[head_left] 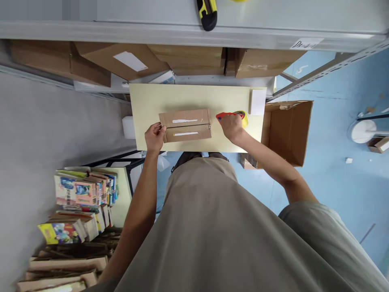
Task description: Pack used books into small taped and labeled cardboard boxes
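Note:
A brown cardboard box (186, 135) lies on the pale yellow table (146, 97), its top flaps meeting along a dark seam with a white strip on each flap. My left hand (154, 137) pinches the box's left end near that seam. To the right of the box and apart from it, my right hand (232, 126) is wrapped round a red tape dispenser (223, 116). A roll of yellow tape (244, 119) shows on the dispenser beyond my knuckles. Its handle is hidden under my fingers.
A white stack of paper or labels (257, 102) lies at the table's right corner. An open carton (287, 134) stands right of the table. Behind, a shelf holds cardboard boxes (194, 61), with a utility knife (208, 16) above. Books (85, 190) stand at lower left.

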Motion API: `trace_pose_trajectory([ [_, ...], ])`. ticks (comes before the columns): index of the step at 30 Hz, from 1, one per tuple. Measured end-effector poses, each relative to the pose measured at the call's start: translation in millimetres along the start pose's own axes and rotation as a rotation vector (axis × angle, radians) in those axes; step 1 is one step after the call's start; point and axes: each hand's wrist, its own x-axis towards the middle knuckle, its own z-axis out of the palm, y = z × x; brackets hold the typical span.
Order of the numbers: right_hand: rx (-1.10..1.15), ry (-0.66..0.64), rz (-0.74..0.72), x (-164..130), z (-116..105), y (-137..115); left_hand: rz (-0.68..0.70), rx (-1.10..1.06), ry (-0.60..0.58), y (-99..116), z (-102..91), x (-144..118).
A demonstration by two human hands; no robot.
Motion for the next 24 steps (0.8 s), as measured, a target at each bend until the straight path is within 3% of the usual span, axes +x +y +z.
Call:
trace_pose_trajectory([
  [7,0.366,0.198,0.178,-27,24,11,0.056,0.162,-0.085,7,-2.5,0],
  [11,0.667,0.225,0.144,-33,41,-8,0.059,0.138,-0.134,8,-4.1,3],
  [14,0.718,0.254,0.198,-28,51,-22,0.057,0.12,-0.156,5,-1.5,4],
  [17,0.736,0.285,0.224,-25,50,-27,0.073,0.072,-0.184,3,1.0,3],
  [24,0.923,0.464,0.115,-35,35,-31,0.216,-0.153,-0.252,2,-11.9,-4],
])
